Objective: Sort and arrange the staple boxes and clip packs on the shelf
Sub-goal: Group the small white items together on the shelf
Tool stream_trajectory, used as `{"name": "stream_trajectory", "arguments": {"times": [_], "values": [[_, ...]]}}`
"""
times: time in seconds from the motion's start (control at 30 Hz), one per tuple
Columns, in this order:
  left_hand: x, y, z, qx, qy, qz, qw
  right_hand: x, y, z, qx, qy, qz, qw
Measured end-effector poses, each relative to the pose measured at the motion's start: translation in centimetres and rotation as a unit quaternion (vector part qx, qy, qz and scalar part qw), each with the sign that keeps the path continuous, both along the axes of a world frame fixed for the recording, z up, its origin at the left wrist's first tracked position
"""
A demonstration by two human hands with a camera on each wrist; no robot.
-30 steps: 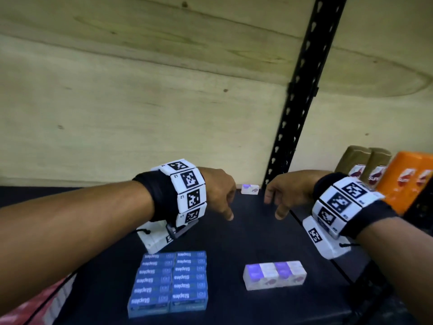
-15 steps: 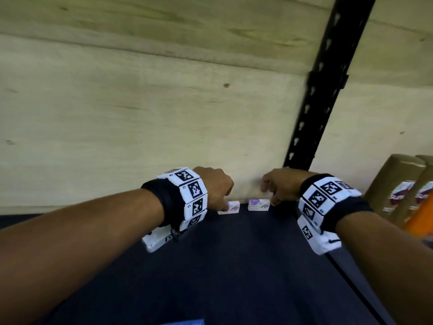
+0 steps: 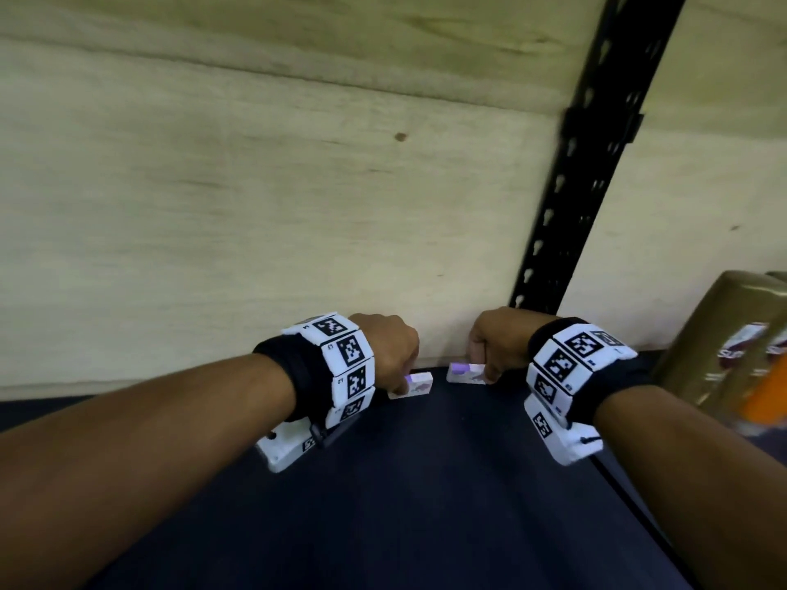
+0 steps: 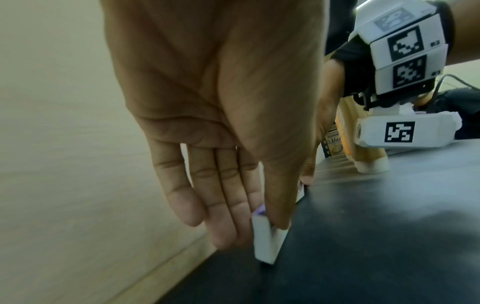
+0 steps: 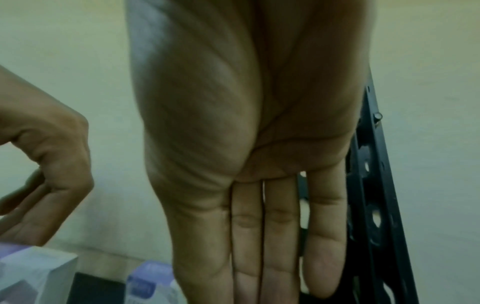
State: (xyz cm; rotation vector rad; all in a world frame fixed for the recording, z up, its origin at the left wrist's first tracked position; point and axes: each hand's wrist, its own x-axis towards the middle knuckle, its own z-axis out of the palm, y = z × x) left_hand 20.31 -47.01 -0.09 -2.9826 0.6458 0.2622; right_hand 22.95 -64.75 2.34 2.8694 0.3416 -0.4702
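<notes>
Forearms reach in from the near edge over the dark shelf [image 3: 426, 504], each wrist banded with black-and-white marker blocks. Farther in, at the back where the shelf meets the pale wooden wall [image 3: 213, 206], the left hand [image 3: 385, 349] pinches a small white-and-purple clip pack [image 3: 415, 383]; the left wrist view shows the thumb on its top and the fingers down its far side. Just to the right, apart from it by a narrow gap, a second clip pack [image 3: 466, 372] lies under the right hand [image 3: 494, 342], which appears to grip it between thumb and fingers, though the right wrist view shows only straight fingers and hides the contact. Beyond the right hand a black perforated upright [image 3: 570, 198] rises against the wall, and brown bottles [image 3: 719, 347] stand at the far right.

The step in hand looks like gathering the two stray packs from the back. No staple boxes are in view. The next move likely calls for lifting both packs clear together and bringing them forward without letting either slip from so shallow a pinch.
</notes>
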Motion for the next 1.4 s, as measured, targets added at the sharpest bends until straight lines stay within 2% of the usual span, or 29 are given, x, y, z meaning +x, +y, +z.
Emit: {"name": "stream_trajectory", "arguments": {"times": [0.43, 0.7, 1.13, 1.4], "values": [[-10.6, -1.0, 1.3, -0.021, 0.053, -0.042, 0.997, -12.3, 1.3, 2.0, -0.070, 0.035, 0.049, 0.996], [-16.4, -2.5, 1.1, -0.014, 0.042, -0.072, 0.996, -17.5, -0.9, 1.8, -0.058, 0.056, 0.027, 0.996], [-19.8, -3.3, 1.6, -0.004, 0.070, -0.056, 0.996, -20.8, -2.0, 0.9, -0.070, 0.070, -0.005, 0.995], [-19.9, -3.6, 1.4, -0.007, 0.147, -0.084, 0.986, -21.5, -3.0, 0.8, -0.086, 0.096, -0.013, 0.992]]}}
